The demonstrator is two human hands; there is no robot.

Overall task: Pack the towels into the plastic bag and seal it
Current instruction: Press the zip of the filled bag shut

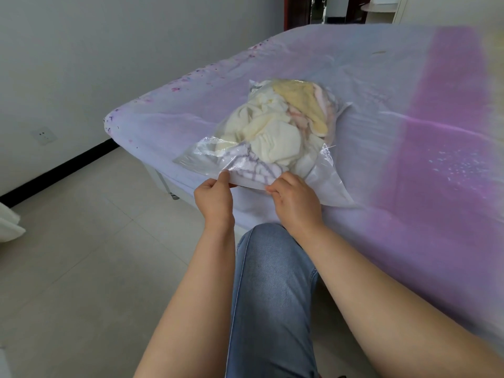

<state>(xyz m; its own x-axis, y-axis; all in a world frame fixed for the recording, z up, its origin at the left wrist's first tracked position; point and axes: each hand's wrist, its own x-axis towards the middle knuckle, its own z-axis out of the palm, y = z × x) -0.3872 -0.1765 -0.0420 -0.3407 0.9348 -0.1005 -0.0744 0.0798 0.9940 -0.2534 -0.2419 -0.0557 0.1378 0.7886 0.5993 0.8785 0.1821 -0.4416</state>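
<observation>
A clear plastic bag (324, 184) lies on the bed near its front edge, stuffed with crumpled towels (272, 132): white, cream, yellow, pink and one with purple lines. The bag's near edge faces me. My left hand (214, 196) pinches that edge between thumb and fingers at the left. A short way to the right, my right hand (296, 201) grips the same edge with curled fingers. Both hands hold the plastic just over the side of the bed.
The bed (409, 105) carries a pale lilac sheet with a purple band at the right. A tiled floor (81, 255) spreads to the left, with a wall socket (43, 135) low on the wall. My jeans-clad knee (272, 282) is below the hands. A doorway is at the far back.
</observation>
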